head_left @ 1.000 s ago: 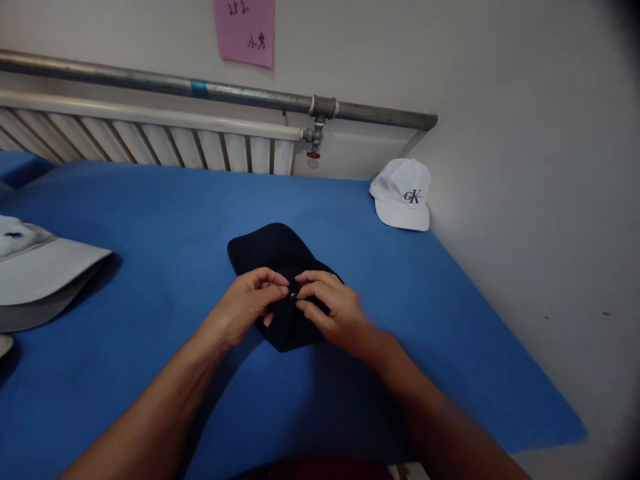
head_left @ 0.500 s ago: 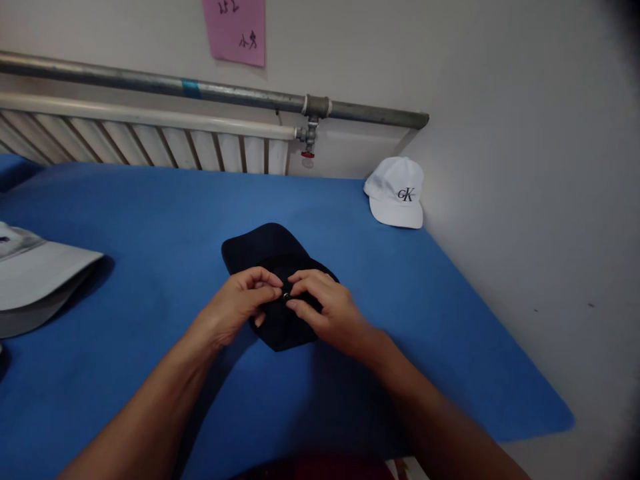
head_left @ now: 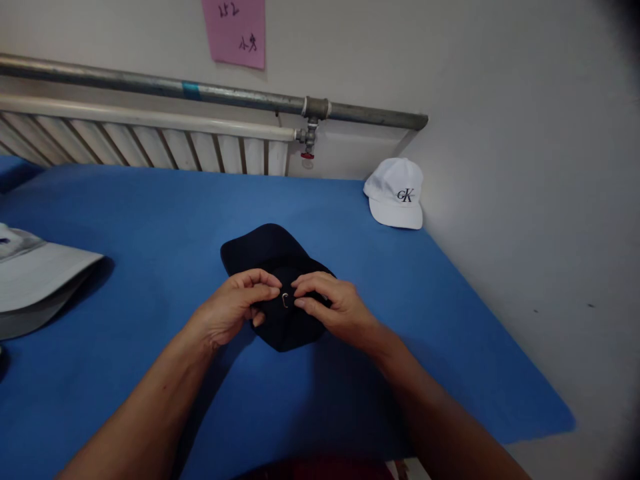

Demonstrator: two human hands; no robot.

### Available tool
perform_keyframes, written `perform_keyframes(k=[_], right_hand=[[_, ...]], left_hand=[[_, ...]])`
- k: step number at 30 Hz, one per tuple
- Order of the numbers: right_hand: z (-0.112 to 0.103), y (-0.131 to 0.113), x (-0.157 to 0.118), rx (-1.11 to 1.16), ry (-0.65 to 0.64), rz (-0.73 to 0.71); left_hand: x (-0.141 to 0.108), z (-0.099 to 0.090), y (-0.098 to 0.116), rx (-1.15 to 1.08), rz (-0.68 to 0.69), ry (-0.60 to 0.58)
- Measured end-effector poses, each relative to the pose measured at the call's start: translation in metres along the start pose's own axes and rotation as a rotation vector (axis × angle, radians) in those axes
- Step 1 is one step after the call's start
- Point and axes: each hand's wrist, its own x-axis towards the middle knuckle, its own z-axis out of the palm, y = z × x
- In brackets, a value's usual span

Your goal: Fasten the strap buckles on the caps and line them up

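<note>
A black baseball cap (head_left: pixel 270 248) lies on the blue tabletop in front of me, its brim pointing to the far left. At its strap sits a small metal buckle (head_left: pixel 285 300). My left hand (head_left: pixel 235 300) is closed from the left of the buckle, thumb and forefinger pinching the dark strap. From the other side, my right hand (head_left: pixel 337 303) has thumb and fingertips drawn together on the cap close to the buckle. Dark fabric between the fingers is hard to make out.
A white cap with a dark logo (head_left: pixel 395 193) stands at the back right by the wall. Another pale cap (head_left: pixel 40 267) juts in from the left. Behind the blue table (head_left: pixel 150 220) run a radiator (head_left: pixel 175 148), a metal pipe (head_left: pixel 240 95) and a valve (head_left: pixel 309 143).
My right hand has shifted slightly right, away from the buckle, so more of the buckle shows. The left hand stays nearly in place at the strap.
</note>
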Motion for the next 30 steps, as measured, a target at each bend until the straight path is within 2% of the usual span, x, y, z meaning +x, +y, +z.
perform_keyframes(k=[5,10,14,18,22,25,30], right_hand=[[0.0,0.002,0.0,-0.021,-0.036,0.025],[0.001,-0.005,0.0,-0.054,-0.076,0.057],[0.007,-0.011,0.0,-0.162,-0.01,0.045],[0.016,-0.012,-0.002,-0.286,0.015,-0.06],[0.019,-0.01,-0.003,-0.236,0.049,-0.068],[0.012,-0.008,-0.002,-0.137,0.046,-0.009],[-0.012,-0.004,-0.001,-0.044,0.067,0.133]], left_hand=[[-0.001,0.001,-0.002,0.057,0.01,-0.014],[-0.004,0.005,-0.002,0.213,0.068,-0.029],[-0.006,0.008,-0.004,0.3,0.108,0.009],[-0.005,0.01,-0.005,0.368,0.118,0.006],[-0.005,0.008,-0.003,0.35,0.111,-0.038],[-0.005,0.004,-0.001,0.321,0.098,-0.078],[-0.005,-0.003,0.002,0.271,0.075,-0.09]])
